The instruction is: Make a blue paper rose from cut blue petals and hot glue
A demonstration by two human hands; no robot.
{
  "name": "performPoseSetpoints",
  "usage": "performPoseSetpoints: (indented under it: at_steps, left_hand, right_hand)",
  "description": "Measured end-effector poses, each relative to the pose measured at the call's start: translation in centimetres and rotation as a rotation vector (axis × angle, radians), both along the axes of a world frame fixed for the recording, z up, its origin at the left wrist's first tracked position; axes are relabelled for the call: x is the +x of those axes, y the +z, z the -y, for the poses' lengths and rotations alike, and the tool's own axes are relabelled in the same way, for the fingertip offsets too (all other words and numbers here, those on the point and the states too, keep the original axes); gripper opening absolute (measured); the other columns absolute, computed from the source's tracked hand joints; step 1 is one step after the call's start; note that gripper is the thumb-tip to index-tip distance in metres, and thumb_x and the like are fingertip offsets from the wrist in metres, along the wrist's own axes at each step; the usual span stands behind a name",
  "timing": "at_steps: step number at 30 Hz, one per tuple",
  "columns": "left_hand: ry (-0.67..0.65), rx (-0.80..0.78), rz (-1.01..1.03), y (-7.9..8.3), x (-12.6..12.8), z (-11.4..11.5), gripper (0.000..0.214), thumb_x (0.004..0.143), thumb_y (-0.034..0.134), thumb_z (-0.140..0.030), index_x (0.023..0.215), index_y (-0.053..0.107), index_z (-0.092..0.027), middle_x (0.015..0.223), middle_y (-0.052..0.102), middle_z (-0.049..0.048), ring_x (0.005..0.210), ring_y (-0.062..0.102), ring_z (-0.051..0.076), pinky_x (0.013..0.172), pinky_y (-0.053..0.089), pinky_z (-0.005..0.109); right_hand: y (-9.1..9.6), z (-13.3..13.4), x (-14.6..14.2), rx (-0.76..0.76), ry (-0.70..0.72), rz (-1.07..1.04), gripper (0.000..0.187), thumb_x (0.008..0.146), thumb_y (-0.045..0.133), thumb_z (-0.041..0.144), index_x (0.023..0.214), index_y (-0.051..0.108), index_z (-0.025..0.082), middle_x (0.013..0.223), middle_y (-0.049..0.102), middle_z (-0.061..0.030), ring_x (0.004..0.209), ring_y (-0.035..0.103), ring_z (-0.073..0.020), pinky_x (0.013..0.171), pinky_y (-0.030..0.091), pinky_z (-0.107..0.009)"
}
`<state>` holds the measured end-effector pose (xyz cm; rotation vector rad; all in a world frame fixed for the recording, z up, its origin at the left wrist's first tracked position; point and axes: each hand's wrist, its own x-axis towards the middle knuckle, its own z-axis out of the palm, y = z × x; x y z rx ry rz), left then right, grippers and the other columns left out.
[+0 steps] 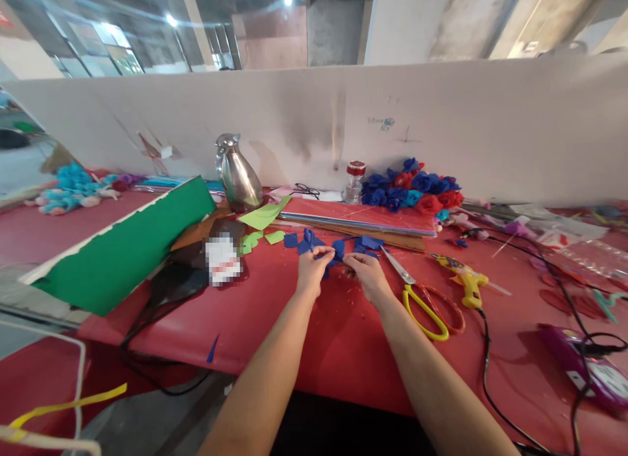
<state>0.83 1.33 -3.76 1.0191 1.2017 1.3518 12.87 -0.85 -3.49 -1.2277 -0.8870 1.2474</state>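
Observation:
Between my two hands is a small dark blue petal piece (pixel 338 248), pinched at its edges over the red table. My left hand (pixel 313 265) closes thumb and fingertips on its left side. On the right side, my right hand (pixel 366 270) grips it the same way. Other blue pieces lie just behind: a cut blue petal (pixel 291 240) and a folded one (pixel 308 239) by the left hand, and a small pile of blue petals (pixel 369 243) beyond the right. Scissors (pixel 426 312) with yellow and orange handles rest right of my right hand, their blades partly apart.
A yellow glue gun (pixel 466 279) with a black cord lies at right, near a purple device (pixel 586 371). Behind stand a steel jug (pixel 239 175), a red-lidded jar (pixel 354 182) and a heap of blue and red flowers (pixel 412 188). A green board (pixel 127 250) leans at left.

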Motion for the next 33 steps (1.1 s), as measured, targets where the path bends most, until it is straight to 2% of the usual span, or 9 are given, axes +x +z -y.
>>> performPoseSetpoints:
  at_steps: [3, 6, 12, 33]
  left_hand:
    - [-0.057, 0.011, -0.042, 0.18, 0.28, 0.24, 0.012, 0.059, 0.069, -0.025, 0.067, 0.069, -0.016, 0.065, 0.067, 0.0016, 0.066, 0.059, 0.015, 0.066, 0.044, 0.025]
    - [-0.091, 0.004, -0.057, 0.44, 0.43, 0.43, 0.01, 0.059, 0.067, -0.023, 0.065, 0.069, -0.016, 0.062, 0.067, 0.0022, 0.065, 0.059, 0.016, 0.067, 0.044, 0.026]
    - [-0.043, -0.026, -0.131, 0.73, 0.38, 0.56, 0.011, 0.06, 0.062, -0.024, 0.058, 0.068, -0.015, 0.054, 0.063, 0.0002, 0.059, 0.057, 0.015, 0.062, 0.041, 0.026]
    - [-0.101, -0.035, -0.008, 0.27, 0.4, 0.46, 0.011, 0.059, 0.065, -0.026, 0.057, 0.069, -0.016, 0.056, 0.065, 0.0008, 0.06, 0.057, 0.014, 0.063, 0.042, 0.025]
  right_hand:
    - [0.08, 0.08, -0.08, 0.015, -0.006, 0.022, 0.019, 0.054, 0.068, 0.033, 0.062, 0.066, 0.017, 0.053, 0.062, 0.0017, 0.044, 0.051, -0.0089, 0.045, 0.037, -0.021]
    - [0.09, 0.16, -0.22, 0.043, 0.004, 0.075, 0.018, 0.057, 0.064, 0.034, 0.064, 0.067, 0.017, 0.054, 0.063, 0.0012, 0.045, 0.052, -0.0098, 0.047, 0.038, -0.022]
    - [-0.15, 0.17, -0.38, 0.098, 0.023, 0.167, 0.018, 0.058, 0.059, 0.032, 0.064, 0.067, 0.016, 0.053, 0.063, 0.001, 0.045, 0.052, -0.0109, 0.048, 0.039, -0.024]
    - [-0.21, 0.05, -0.25, 0.147, 0.027, 0.161, 0.015, 0.059, 0.06, 0.032, 0.063, 0.063, 0.018, 0.052, 0.06, 0.0022, 0.046, 0.05, -0.0106, 0.049, 0.038, -0.024]
